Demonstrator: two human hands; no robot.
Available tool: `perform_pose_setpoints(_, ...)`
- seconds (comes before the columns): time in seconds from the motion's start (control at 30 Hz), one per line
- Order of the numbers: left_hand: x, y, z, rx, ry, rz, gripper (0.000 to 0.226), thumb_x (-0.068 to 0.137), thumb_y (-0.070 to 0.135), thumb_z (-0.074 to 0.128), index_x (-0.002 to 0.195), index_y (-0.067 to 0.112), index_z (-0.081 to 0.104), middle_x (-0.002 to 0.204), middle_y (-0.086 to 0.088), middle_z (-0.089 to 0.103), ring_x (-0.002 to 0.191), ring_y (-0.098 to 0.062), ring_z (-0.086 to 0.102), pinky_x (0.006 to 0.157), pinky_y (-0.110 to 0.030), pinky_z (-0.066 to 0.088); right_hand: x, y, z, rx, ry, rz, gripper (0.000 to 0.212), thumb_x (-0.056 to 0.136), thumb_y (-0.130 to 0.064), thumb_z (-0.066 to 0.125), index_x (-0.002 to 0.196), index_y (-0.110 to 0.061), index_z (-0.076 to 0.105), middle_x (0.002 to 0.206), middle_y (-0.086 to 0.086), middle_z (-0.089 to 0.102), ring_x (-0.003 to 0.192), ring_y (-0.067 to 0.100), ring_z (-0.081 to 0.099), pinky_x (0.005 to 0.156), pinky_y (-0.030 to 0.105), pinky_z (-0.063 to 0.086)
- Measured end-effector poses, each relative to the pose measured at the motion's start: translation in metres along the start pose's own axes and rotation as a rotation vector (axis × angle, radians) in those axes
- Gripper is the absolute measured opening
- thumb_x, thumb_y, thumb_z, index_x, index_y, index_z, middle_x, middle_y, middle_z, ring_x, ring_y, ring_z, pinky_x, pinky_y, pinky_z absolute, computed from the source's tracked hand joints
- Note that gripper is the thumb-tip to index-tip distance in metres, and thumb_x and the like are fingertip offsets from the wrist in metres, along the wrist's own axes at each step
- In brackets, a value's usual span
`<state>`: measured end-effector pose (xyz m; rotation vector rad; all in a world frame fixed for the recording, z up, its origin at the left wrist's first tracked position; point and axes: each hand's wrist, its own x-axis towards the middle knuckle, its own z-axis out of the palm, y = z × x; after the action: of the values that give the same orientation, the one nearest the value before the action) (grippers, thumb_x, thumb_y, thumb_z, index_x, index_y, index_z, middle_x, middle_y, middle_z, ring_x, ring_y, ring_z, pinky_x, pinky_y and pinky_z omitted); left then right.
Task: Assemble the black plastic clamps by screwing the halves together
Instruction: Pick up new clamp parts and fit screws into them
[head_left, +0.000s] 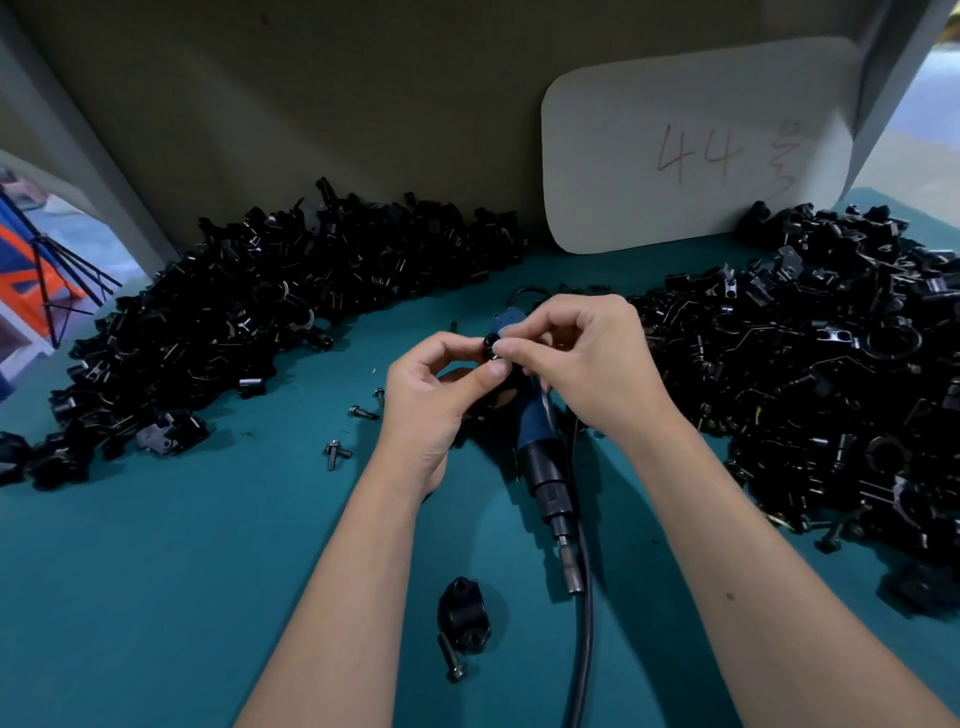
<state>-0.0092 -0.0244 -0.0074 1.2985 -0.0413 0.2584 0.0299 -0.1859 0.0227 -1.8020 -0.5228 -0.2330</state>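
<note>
here, two hands meet at centre: the left hand (434, 384) and right hand (582, 358) each hold a pinching grip on one small black clamp piece (491, 344); two heaps of black clamp parts, at ten o'clock (249, 317) and three o'clock (810, 374); one assembled clamp (465, 616) at six o'clock with one screw (451, 657) beside it; three loose screws (363, 413) on the teal worktop (182, 571); one electric screwdriver (545, 467); one white card (696, 150) reads "44".

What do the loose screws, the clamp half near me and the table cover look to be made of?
Screws: likely steel, grey with a dull metallic glint.
Clamp half: looks like moulded black plastic, smooth and semi-gloss, with soft highlights on rounded edges.
Table cover: teal and matte, with no glare; probably a rubber or felt-like mat, though the texture is too fine to tell.
</note>
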Motion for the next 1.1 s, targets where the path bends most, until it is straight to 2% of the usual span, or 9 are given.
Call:
perform_pose_setpoints(0.13,-0.001,0.0,0.001,-0.11,0.04,-0.05,0.012,0.073,0.012,0.081,0.083,0.017,0.076,0.094,-0.008,0.073,0.087,-0.024,0.072,0.074,-0.035,0.063,0.003,0.004,-0.012,0.04,-0.024,0.034,0.021,0.102,-0.028,0.066,0.099,-0.017,0.083,0.082,-0.003,0.076,0.067,0.011,0.065,0.062,0.025,0.051)
perform_pose_setpoints(0.2,0.0,0.001,0.001,-0.171,0.067,-0.102,0.016,0.073,0.014,0.08,0.088,0.012,0.073,0.097,-0.011,0.073,0.086,-0.024,0.073,0.075,-0.036,0.064,0.002,0.012,-0.019,-0.298,0.044,-0.017,0.015,0.099,-0.019,0.069,0.106,-0.019,0.082,0.096,-0.008,0.076,0.089,0.01,0.068,0.081,0.027,0.055)
perform_pose_setpoints(0.3,0.001,0.004,0.001,-0.233,0.088,-0.199,0.022,0.076,0.018,0.079,0.093,0.011,0.067,0.096,-0.011,0.078,0.077,-0.021,0.075,0.081,-0.034,0.065,-0.001,0.021,-0.021,-0.798,-0.116,0.097,0.02,0.094,-0.015,0.071,0.112,-0.02,0.079,0.116,0.003,0.069,0.113,0.028,0.053,0.099,0.04,0.049)
perform_pose_setpoints(0.47,0.001,0.005,-0.003,-0.327,0.134,-0.298,0.009,0.091,0.012,0.074,0.092,0.011,0.065,0.084,-0.005,0.076,0.073,-0.018,0.074,0.069,-0.025,0.062,-0.001,0.021,-0.007,-0.865,-0.121,0.198,0.009,0.091,-0.008,0.069,0.097,-0.01,0.076,0.117,0.007,0.057,0.116,0.033,0.048,0.094,0.045,0.052)
perform_pose_setpoints(0.6,0.002,0.006,-0.004,-0.36,0.129,-0.304,0.03,0.078,0.009,0.081,0.101,0.006,0.063,0.088,-0.006,0.076,0.074,-0.018,0.074,0.07,-0.024,0.061,-0.004,0.025,-0.005,-0.935,-0.129,0.177,0.01,0.094,-0.004,0.064,0.096,-0.008,0.073,0.116,0.008,0.058,0.113,0.031,0.044,0.093,0.044,0.051)
perform_pose_setpoints(0.67,0.003,0.005,-0.004,-0.334,0.116,-0.302,0.038,0.069,0.009,0.084,0.1,0.007,0.063,0.092,-0.008,0.077,0.076,-0.018,0.074,0.071,-0.024,0.061,-0.003,0.025,-0.007,-0.83,-0.059,0.142,0.012,0.099,-0.006,0.06,0.095,-0.013,0.069,0.107,0.004,0.065,0.107,0.027,0.049,0.09,0.038,0.049)
perform_pose_setpoints(0.77,0.004,0.003,-0.004,-0.313,0.095,-0.288,0.039,0.065,0.01,0.086,0.097,0.008,0.064,0.097,-0.011,0.078,0.079,-0.017,0.074,0.071,-0.022,0.06,0.002,0.02,-0.012,-0.43,0.125,0.14,0.015,0.101,-0.012,0.062,0.089,-0.02,0.066,0.083,-0.008,0.068,0.08,0.011,0.061,0.074,0.022,0.05)
perform_pose_setpoints(0.9,0.003,0.004,-0.003,-0.309,0.048,-0.275,0.037,0.065,0.009,0.086,0.094,0.009,0.064,0.092,-0.01,0.076,0.078,-0.016,0.072,0.071,-0.022,0.06,0.001,0.006,-0.005,0.211,0.096,0.19,0.018,0.1,-0.017,0.068,0.082,-0.013,0.074,0.062,-0.004,0.062,0.052,0.01,0.047,0.047,0.023,0.04)
perform_pose_setpoints(1.1,-0.002,0.007,-0.001,-0.282,-0.018,-0.277,0.031,0.065,0.006,0.086,0.088,0.014,0.067,0.084,-0.01,0.069,0.076,-0.016,0.069,0.072,-0.023,0.06,-0.001,-0.002,0.004,0.34,0.034,0.223,0.022,0.096,-0.017,0.075,0.075,-0.011,0.07,0.058,0.004,0.059,0.047,0.011,0.038,0.042,0.02,0.031)
